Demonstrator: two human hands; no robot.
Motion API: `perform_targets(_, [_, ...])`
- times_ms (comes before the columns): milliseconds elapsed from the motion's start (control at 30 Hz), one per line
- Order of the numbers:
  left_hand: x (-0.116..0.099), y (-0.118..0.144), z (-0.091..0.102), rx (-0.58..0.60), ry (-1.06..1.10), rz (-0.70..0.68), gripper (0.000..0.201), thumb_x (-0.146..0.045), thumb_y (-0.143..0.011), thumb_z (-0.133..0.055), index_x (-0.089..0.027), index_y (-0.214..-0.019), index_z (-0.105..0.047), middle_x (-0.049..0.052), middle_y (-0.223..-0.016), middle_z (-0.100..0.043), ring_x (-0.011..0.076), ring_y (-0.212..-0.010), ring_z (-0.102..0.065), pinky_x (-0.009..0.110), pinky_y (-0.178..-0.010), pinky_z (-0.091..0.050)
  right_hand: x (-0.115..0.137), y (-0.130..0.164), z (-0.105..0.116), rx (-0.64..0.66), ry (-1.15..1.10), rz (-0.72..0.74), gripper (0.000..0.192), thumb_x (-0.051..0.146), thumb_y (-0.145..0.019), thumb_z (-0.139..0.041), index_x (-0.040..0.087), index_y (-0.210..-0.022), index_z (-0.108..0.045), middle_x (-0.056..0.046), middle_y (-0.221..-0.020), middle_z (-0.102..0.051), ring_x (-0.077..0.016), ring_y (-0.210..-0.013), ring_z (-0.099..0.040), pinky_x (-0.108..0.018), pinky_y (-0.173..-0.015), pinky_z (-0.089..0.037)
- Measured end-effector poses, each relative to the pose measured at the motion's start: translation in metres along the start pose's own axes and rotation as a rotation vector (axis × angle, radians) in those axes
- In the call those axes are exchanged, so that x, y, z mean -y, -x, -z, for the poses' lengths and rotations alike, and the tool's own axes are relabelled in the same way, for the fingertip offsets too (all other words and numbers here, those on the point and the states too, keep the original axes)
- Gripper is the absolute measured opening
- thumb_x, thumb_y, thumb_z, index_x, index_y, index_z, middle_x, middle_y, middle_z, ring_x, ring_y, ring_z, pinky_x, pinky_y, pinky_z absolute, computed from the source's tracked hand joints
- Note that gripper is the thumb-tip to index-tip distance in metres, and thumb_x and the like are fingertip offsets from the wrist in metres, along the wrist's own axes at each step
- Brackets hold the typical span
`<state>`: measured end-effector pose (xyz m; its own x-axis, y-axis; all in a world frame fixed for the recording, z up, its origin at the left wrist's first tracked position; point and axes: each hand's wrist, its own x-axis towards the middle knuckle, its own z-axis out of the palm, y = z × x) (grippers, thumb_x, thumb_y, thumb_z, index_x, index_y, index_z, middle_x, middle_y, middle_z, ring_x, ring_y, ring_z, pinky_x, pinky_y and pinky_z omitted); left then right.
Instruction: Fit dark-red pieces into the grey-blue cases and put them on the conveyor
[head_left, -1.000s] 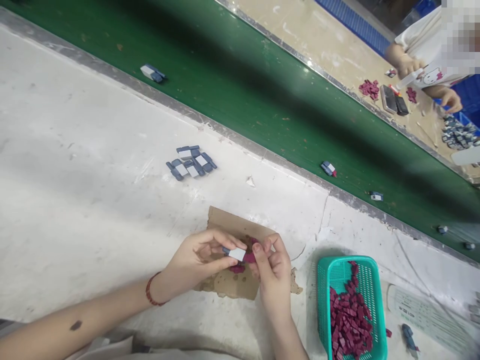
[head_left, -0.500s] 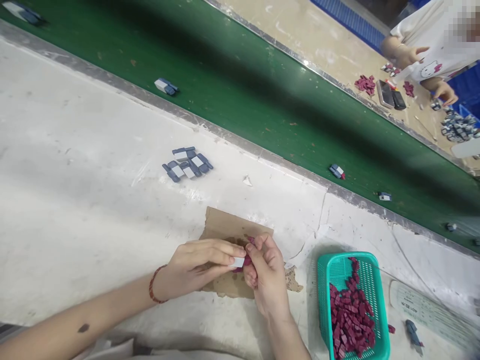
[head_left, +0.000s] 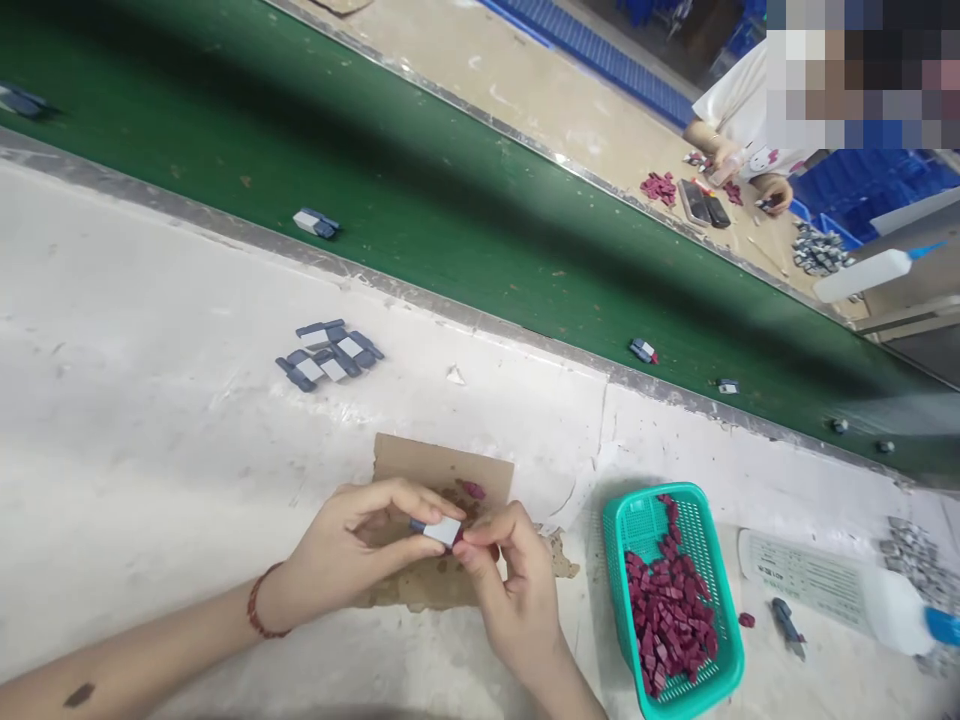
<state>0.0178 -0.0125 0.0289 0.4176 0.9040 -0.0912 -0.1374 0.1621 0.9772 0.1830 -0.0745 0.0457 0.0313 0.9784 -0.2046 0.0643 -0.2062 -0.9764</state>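
Observation:
My left hand (head_left: pixel 352 550) pinches a small blue and white part (head_left: pixel 437 529) between thumb and fingers, over a torn piece of brown cardboard (head_left: pixel 442 470). My right hand (head_left: pixel 506 590) meets it from the right, and its fingertips press a small maroon piece against the part's end. One loose maroon piece (head_left: pixel 474 490) lies on the cardboard just beyond the hands. A teal basket (head_left: pixel 637 520) with several maroon pieces (head_left: pixel 671 610) stands to the right of my right hand.
Several blue and white parts (head_left: pixel 330 355) sit in a cluster on the white table. Finished parts (head_left: pixel 316 223) lie along the green conveyor belt (head_left: pixel 465 200). A white glue bottle (head_left: pixel 832 590) lies at right. Another person's hands (head_left: pixel 750 175) work across the belt.
The view has shifted, so everything sits lower and further left. My hands stay together on the blue and white part, with the right fingertips now pressing at its end.

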Motion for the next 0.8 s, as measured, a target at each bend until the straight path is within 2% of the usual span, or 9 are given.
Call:
perform_targets(100, [-0.005, -0.007, -0.006, 0.065, -0.056, 0.041, 0.009, -0.016, -0.069, -0.078, -0.021, -0.07, -0.07, 0.007, -0.08, -0.079, 0.0246, -0.076, -0.076, 0.029, -0.069, -0.063, -0.001, 0.005, 0.004, -0.055, 0.037, -0.002, 0.013, 0.031, -0.092, -0.057, 0.022, -0.082, -0.059, 0.0, -0.076, -0.065, -0.0149, -0.07, -0.061, -0.025, -0.064, -0.046])
perform_targets(200, [-0.015, -0.021, -0.015, 0.169, -0.157, 0.065, 0.004, -0.021, -0.072, -0.075, -0.021, -0.075, -0.073, 0.006, -0.083, -0.078, 0.0234, -0.073, -0.075, 0.026, -0.063, -0.062, -0.002, 0.01, 0.012, -0.109, 0.039, -0.005, 0.012, 0.033, -0.093, -0.055, 0.023, -0.089, -0.06, 0.0, -0.076, -0.064, -0.0149, -0.07, -0.06, -0.026, -0.065, -0.046])
perform_targets(300, [-0.028, -0.048, -0.018, 0.259, -0.273, 0.041, 0.011, -0.031, -0.077, -0.071, -0.022, -0.081, -0.075, 0.005, -0.085, -0.078, 0.0228, -0.074, -0.074, 0.025, -0.065, -0.06, -0.002, 0.022, 0.039, -0.247, 0.113, -0.01, 0.017, 0.036, -0.093, -0.053, 0.023, -0.101, -0.06, -0.001, -0.078, -0.064, -0.0166, -0.072, -0.061, -0.028, -0.066, -0.047])
perform_targets(400, [-0.034, -0.094, -0.006, 0.158, -0.384, 0.001, 0.021, -0.04, -0.077, -0.071, -0.02, -0.084, -0.072, 0.005, -0.083, -0.077, 0.0234, -0.075, -0.073, 0.026, -0.069, -0.058, -0.001, 0.041, 0.086, -0.52, 0.452, -0.034, 0.016, 0.034, -0.092, -0.052, 0.022, -0.096, -0.062, -0.006, -0.092, -0.067, -0.0209, -0.085, -0.062, -0.033, -0.076, -0.048])
perform_targets(467, [-0.033, -0.13, 0.007, 0.019, -0.532, 0.004, 0.025, -0.04, -0.078, -0.069, -0.018, -0.089, -0.069, 0.006, -0.087, -0.077, 0.0234, -0.08, -0.072, 0.027, -0.071, -0.056, -0.002, 0.055, 0.12, -0.594, 0.745, -0.114, 0.017, 0.032, -0.09, -0.052, 0.022, -0.095, -0.064, -0.008, -0.097, -0.067, -0.0254, -0.092, -0.061, -0.04, -0.083, -0.047])
perform_targets(533, [-0.029, -0.164, 0.021, -0.082, -0.7, 0.016, 0.025, -0.035, -0.08, -0.066, -0.014, -0.093, -0.068, 0.007, -0.092, -0.075, 0.0233, -0.084, -0.069, 0.03, -0.079, -0.054, -0.007, 0.066, 0.145, -0.555, 0.902, -0.161, 0.018, 0.03, -0.088, -0.051, 0.022, -0.095, -0.066, -0.01, -0.098, -0.068, -0.0288, -0.098, -0.06, -0.045, -0.088, -0.045])
perform_targets(600, [-0.026, -0.189, 0.033, -0.136, -0.792, 0.008, 0.027, -0.033, -0.082, -0.063, -0.011, -0.097, -0.067, 0.008, -0.095, -0.073, 0.0249, -0.088, -0.066, 0.035, -0.086, -0.051, -0.014, 0.071, 0.158, -0.443, 0.938, -0.18, 0.019, 0.028, -0.086, -0.052, 0.022, -0.096, -0.067, -0.01, -0.1, -0.069, -0.0294, -0.1, -0.061, -0.045, -0.09, -0.046])
perform_targets(700, [-0.023, -0.208, 0.047, -0.14, -0.9, -0.038, 0.032, -0.037, -0.085, -0.058, -0.01, -0.102, -0.065, 0.007, -0.097, -0.069, 0.0265, -0.095, -0.061, 0.039, -0.094, -0.046, -0.022, 0.072, 0.158, -0.333, 0.904, -0.185, 0.018, 0.026, -0.086, -0.052, 0.023, -0.092, -0.068, -0.008, -0.098, -0.071, -0.0275, -0.097, -0.064, -0.042, -0.088, -0.048])
perform_targets(800, [-0.023, -0.211, 0.064, -0.1, -1.011, -0.115, 0.035, -0.037, -0.09, -0.051, -0.009, -0.108, -0.063, 0.008, -0.113, -0.065, 0.0288, -0.112, -0.053, 0.043, -0.107, -0.034, -0.025, 0.071, 0.154, -0.341, 0.89, -0.173, 0.018, 0.028, -0.087, -0.05, 0.023, -0.083, -0.067, -0.007, -0.088, -0.071, -0.0265, -0.088, -0.066, -0.041, -0.083, -0.051])
